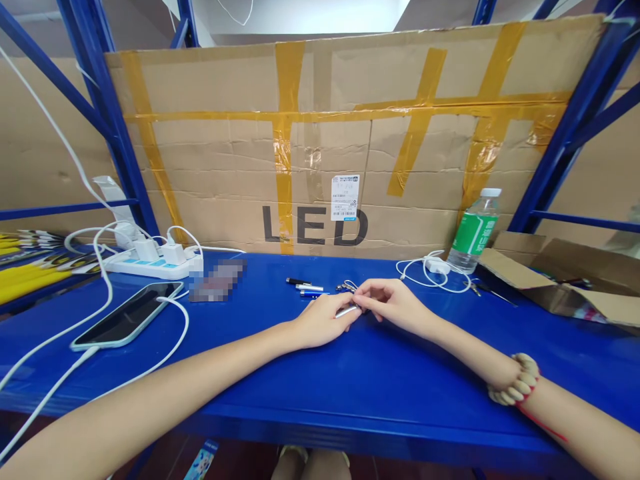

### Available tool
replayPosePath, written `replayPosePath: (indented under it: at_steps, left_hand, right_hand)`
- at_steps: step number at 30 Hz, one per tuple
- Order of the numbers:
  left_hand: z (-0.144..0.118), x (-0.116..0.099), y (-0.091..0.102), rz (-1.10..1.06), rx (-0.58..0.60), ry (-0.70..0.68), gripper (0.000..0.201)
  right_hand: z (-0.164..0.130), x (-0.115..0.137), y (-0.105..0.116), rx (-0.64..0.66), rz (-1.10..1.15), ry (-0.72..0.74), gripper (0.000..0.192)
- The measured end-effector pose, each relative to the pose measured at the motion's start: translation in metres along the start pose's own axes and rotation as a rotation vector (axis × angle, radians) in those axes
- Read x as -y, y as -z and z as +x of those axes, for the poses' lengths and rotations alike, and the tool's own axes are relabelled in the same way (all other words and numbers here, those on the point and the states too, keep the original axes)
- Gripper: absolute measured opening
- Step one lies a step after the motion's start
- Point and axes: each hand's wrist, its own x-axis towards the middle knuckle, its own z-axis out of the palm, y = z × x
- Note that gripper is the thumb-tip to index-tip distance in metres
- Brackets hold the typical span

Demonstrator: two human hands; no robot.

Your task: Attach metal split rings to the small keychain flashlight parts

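Observation:
My left hand (pixel 323 320) is closed around a small silver pen-shaped tube (pixel 347 311), low over the blue table. At the tube's right end, the fingertips of my right hand (pixel 393 303) are pinched together; what lies between them is too small and hidden to make out. Just beyond my hands are some small metal clasps or rings (pixel 345 287), partly covered by the fingers. Behind my left hand lie similar slim tubes: a black one (pixel 299 281), a silver one (pixel 310 288) and a blue one (pixel 313 295).
To the left, a phone (pixel 127 317) with white cables lies near a loaded power strip (pixel 150 263). A water bottle (pixel 475 230), a coiled white cable (pixel 435 268) and an open cardboard box (pixel 550 280) stand at right. Taped cardboard (pixel 225 167) closes off the back.

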Motion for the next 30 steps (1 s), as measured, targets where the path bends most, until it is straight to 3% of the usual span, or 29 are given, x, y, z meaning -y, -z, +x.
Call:
replayPosePath:
  at_steps: [30]
  left_hand:
    - [0.0002, 0.0008, -0.0008, -0.022, -0.006, -0.017, 0.021]
  right_hand:
    - [-0.0004, 0.0007, 0.001, 0.0, 0.025, -0.007, 0.028]
